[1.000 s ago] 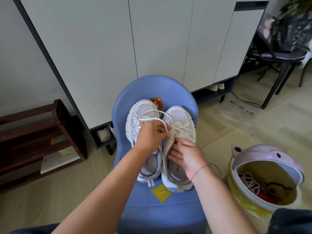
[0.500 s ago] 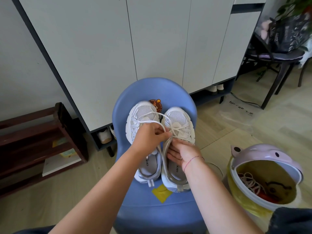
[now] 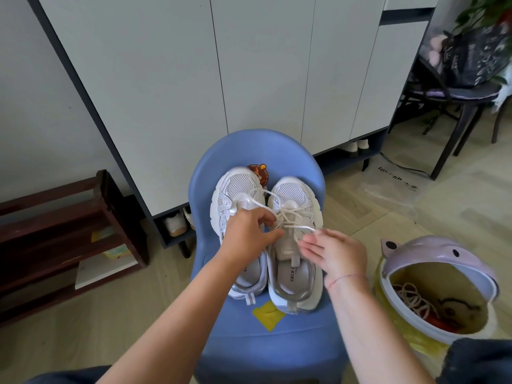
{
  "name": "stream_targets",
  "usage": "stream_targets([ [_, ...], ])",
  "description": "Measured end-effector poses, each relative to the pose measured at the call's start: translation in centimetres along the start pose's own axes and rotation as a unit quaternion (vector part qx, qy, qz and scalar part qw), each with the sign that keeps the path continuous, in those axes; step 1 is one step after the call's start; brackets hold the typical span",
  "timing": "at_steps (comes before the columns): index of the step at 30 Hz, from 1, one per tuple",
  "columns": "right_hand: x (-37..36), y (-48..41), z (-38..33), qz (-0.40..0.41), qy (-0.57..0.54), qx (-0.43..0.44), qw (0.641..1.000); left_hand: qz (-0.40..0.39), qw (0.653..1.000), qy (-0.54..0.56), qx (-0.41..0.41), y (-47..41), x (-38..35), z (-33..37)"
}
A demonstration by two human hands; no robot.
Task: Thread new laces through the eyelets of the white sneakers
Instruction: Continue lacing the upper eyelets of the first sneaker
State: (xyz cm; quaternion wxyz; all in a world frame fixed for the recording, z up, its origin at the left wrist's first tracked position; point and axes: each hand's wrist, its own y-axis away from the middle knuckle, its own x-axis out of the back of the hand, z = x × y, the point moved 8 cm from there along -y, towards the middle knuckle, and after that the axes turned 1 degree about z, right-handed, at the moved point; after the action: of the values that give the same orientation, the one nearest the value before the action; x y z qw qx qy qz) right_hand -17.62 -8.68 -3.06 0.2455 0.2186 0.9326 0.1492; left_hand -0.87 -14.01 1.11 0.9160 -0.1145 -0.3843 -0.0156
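My left grip [image 3: 246, 236] pinches the lace [image 3: 299, 227], only half-threaded up one white sneaker [image 3: 293, 194]; whether my right grip [image 3: 338, 252] holds its end, I cannot tell.

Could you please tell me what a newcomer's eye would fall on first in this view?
A pair of white mesh sneakers sits side by side on a small blue plastic chair at centre. Over them the left hand pinches a white lace while the right hand is at its free end. At lower right stands a lilac animal-faced bin with tangled laces inside.
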Motion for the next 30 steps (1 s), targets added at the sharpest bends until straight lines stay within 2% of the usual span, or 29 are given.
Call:
stream_targets([
  [7, 12.5, -1.4, -1.7, 0.108, -0.035, -0.042, 0.993, 0.006, 1.000, 0.003, 0.004, 0.1, 0.0, 0.2],
  [9, 13.8, -2.0, -1.5, 0.119, 0.037, -0.036, 0.992, 0.012, 1.000, 0.000, 0.003, 0.0, 0.0, 0.2],
  [10, 13.8, -2.2, -1.7, 0.125, 0.115, -0.007, 0.985, 0.016, 1.000, -0.005, 0.001, 0.0, -0.1, 0.3],
  [11, 13.1, -2.3, -2.4, 0.129, 0.217, 0.044, 0.967, 0.020, 1.000, -0.011, -0.001, 0.0, -0.1, 0.4],
  [13, 9.8, -1.6, -4.5, 0.123, 0.375, 0.169, 0.903, 0.031, 0.999, -0.012, 0.000, 0.1, 0.0, 0.4],
  [15, 5.0, -0.2, -6.1, 0.064, 0.401, 0.262, 0.876, 0.037, 0.999, 0.005, 0.012, 0.3, 0.0, 0.2],
  [18, -2.0, 0.9, -6.1, -0.054, 0.422, 0.328, 0.844, 0.047, 0.996, 0.060, 0.040, 0.8, 0.0, -0.3],
  [20, -5.1, 0.7, -5.2, -0.099, 0.453, 0.343, 0.817, 0.061, 0.994, 0.079, 0.047, 1.1, 0.1, -0.4],
  [25, -6.7, -0.8, -2.9, -0.128, 0.549, 0.287, 0.774, 0.074, 0.985, 0.139, 0.076, 1.6, 0.0, -0.9],
  [30, -6.5, -1.2, -3.1, -0.109, 0.545, 0.289, 0.779, 0.069, 0.979, 0.171, 0.086, 1.6, -0.1, -1.2],
])
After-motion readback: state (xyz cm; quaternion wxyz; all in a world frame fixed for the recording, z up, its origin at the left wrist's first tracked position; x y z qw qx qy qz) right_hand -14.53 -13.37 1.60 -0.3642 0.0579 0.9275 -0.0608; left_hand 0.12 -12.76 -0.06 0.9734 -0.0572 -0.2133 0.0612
